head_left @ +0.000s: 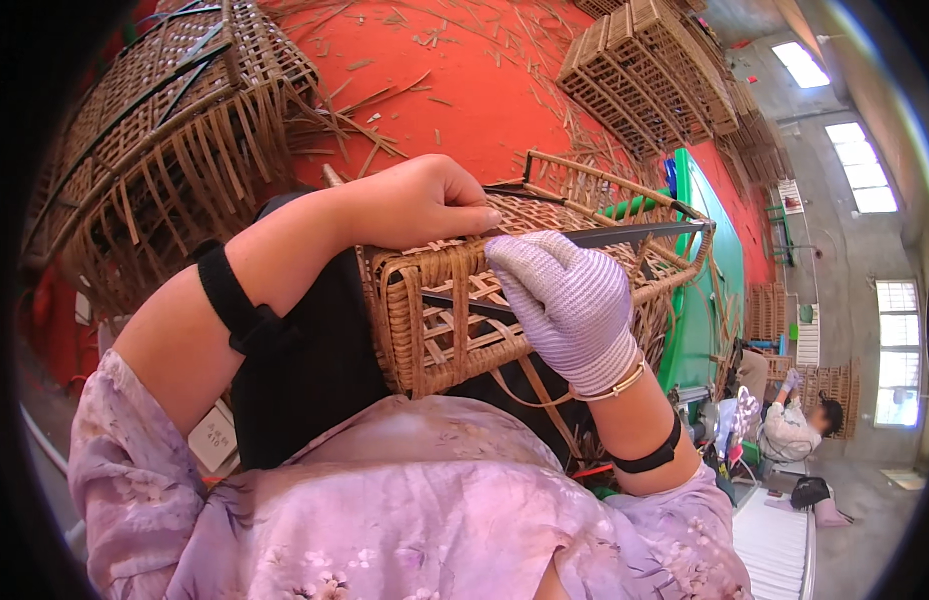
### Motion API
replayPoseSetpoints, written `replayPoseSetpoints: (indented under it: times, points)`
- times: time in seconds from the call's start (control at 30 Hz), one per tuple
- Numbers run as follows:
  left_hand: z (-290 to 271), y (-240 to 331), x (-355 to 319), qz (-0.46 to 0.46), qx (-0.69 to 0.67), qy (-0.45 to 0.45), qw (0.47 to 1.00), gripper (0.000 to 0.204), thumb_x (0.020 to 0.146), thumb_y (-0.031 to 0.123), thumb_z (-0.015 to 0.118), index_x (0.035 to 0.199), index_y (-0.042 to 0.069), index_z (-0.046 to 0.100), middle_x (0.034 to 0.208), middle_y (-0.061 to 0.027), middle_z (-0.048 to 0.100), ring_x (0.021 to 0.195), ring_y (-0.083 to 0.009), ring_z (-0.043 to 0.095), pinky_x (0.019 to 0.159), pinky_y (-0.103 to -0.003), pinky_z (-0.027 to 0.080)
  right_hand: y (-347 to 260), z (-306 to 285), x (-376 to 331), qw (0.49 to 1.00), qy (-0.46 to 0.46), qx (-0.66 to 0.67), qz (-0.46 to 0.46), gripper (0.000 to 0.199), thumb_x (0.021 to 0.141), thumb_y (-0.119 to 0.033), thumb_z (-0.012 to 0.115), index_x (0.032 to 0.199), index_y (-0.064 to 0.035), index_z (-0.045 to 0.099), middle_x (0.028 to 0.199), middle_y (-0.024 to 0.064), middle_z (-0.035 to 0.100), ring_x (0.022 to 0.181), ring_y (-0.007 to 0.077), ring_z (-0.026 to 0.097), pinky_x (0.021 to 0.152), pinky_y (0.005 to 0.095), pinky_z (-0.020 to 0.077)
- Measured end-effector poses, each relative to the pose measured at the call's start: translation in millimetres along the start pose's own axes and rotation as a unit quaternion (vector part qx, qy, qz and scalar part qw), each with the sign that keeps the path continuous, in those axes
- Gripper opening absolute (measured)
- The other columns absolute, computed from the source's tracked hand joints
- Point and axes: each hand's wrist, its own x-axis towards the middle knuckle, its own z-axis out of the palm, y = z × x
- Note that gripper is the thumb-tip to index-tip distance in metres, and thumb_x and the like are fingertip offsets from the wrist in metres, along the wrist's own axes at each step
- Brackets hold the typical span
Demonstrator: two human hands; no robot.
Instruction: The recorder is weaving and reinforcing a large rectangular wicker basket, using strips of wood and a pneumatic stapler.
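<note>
Red floor (pixel 465 90) spans behind the lap basket, littered with loose cane strips (pixel 360 105). Big unfinished wicker basket (pixel 165 120) lies up-left of the lap basket, well apart, its ragged stake ends pointing toward it. Stack of finished wicker baskets (pixel 645 70) sits up-right of it, open floor between the two piles. Green panel (pixel 700 300) runs just right of the lap basket's far edge. The half-woven wicker basket (pixel 455 320) rests on the person's lap on dark cloth, its rim frame open at the far end. Left hand (pixel 425 200), bare, is curled shut over the near-left top edge, pressing down. Right hand (pixel 565 300), in a striped knit glove, covers the top weave, fingers bent; grip on the dark strip (pixel 640 235) beside it cannot be told. Another person (pixel 800 420) sits far lower-right.
</note>
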Motion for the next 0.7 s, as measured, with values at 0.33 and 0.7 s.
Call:
replayPoseSetpoints:
  times: [0.33, 0.7]
  points:
    - [6.4, -4.6, -0.1, 0.028, -0.002, 0.02, 0.999, 0.032, 0.092, 0.024, 0.062, 0.079, -0.005, 0.063, 0.058, -0.0022, 0.048, 0.057, -0.0086, 0.04, 0.053, -0.031, 0.038, 5.7, -1.1, -8.3, 1.0, -0.001, 0.029, -0.001, 0.022, 0.08, -0.012, 0.068, 0.101, -0.0088, 0.066, 0.09, 0.0078, 0.066, 0.063, 0.0254, 0.063, 0.054, 0.0348, 0.0495]
    - [2.0, -5.8, -1.4, 0.018, 0.017, -0.003, 1.0, 0.031, 0.092, 0.023, 0.062, 0.078, -0.005, 0.063, 0.059, -0.0037, 0.05, 0.056, -0.0096, 0.042, 0.054, -0.031, 0.039, -17.2, -31.5, 5.3, 0.994, -0.059, 0.055, 0.072, 0.025, 0.079, -0.023, 0.074, 0.097, -0.0061, 0.07, 0.085, 0.0099, 0.068, 0.065, 0.0264, 0.065, 0.057, 0.0343, 0.0514]
